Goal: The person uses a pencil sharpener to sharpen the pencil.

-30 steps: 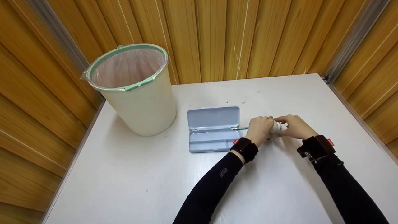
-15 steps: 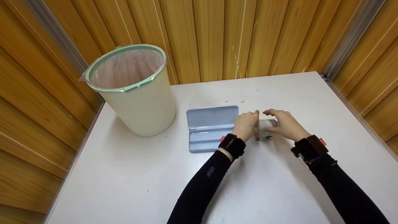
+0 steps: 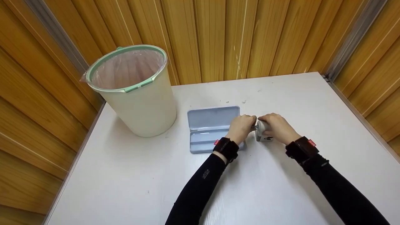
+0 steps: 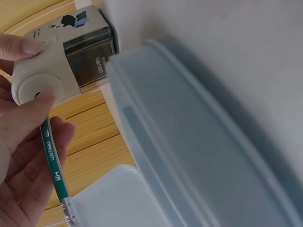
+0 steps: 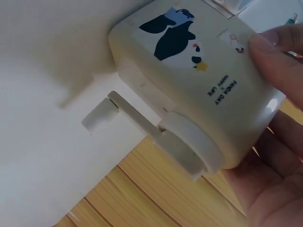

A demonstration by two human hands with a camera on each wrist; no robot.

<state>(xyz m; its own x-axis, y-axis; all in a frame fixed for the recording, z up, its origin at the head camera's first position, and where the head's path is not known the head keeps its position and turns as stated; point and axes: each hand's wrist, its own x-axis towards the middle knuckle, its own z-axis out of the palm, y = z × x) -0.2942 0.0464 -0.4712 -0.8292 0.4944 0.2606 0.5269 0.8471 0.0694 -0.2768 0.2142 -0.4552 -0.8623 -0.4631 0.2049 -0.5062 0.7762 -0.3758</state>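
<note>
In the head view my left hand [image 3: 241, 127] is beside the right end of the open blue pencil case [image 3: 214, 118], overlapping it. It pinches a green HB pencil [image 4: 53, 163], whose front end is at the round hole of a cream pencil sharpener [image 4: 49, 61]; the thumb hides the meeting point. My right hand [image 3: 279, 128] grips the top of this sharpener, which stands on the table. The dark see-through shavings drawer [image 4: 91, 59] shows in the left wrist view. Panda pictures and the hand crank [image 5: 135, 113] appear in the right wrist view, with no fingers on the crank.
A large cream bin [image 3: 143, 109] with a green rim and clear liner stands at the back left of the white table [image 3: 125, 181]. Wood-look panels [image 3: 212, 40] rise behind and on both sides. Small specks lie behind the pencil case.
My left hand has moved left with the pencil. My right hand, more spread around the sharpener half a second ago, has closed on its top. The sharpener sits slightly farther left than a second ago.
</note>
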